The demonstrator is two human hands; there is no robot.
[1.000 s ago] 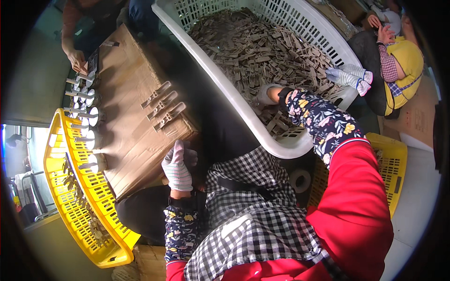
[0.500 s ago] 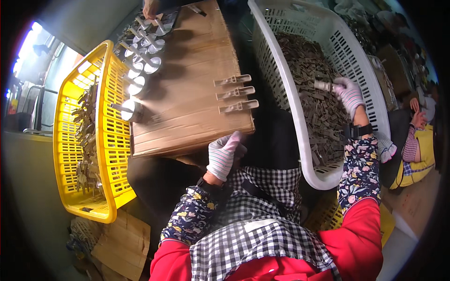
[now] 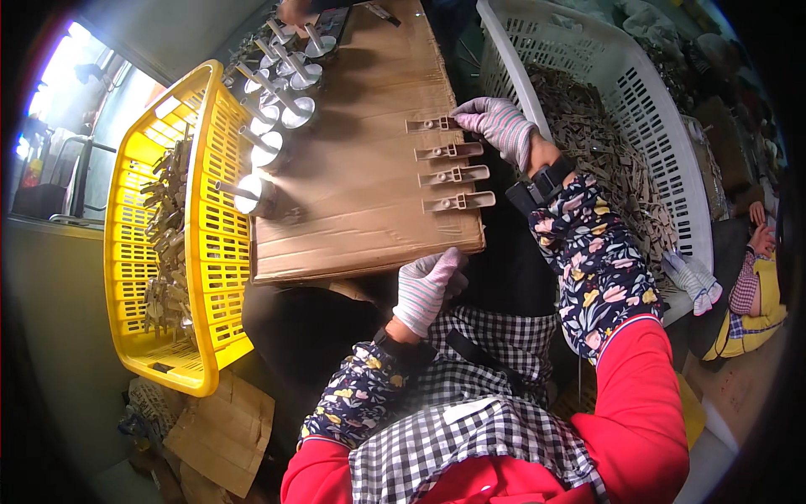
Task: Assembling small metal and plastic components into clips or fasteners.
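My right hand, in a striped knit glove, pinches the outer end of a grey-brown clip-shaped piece at the right edge of a cardboard-topped surface. Nearer to me, other pieces of the same kind, such as a clip-shaped piece, lie in a row, each with a small round boss. My left hand, gloved alike, is closed at the front edge of the cardboard. Whatever its fingers may hold is hidden.
Metal discs with upright stems line the cardboard's left side. Beyond stands a yellow basket of metal parts. On the right, a white basket holds many brown clip-shaped pieces. Another person's hand shows at the far edge.
My right hand has carried a clip-shaped piece left from the white basket to the far end of the row. The left hand stays closed near the front edge; the whole view has shifted slightly.
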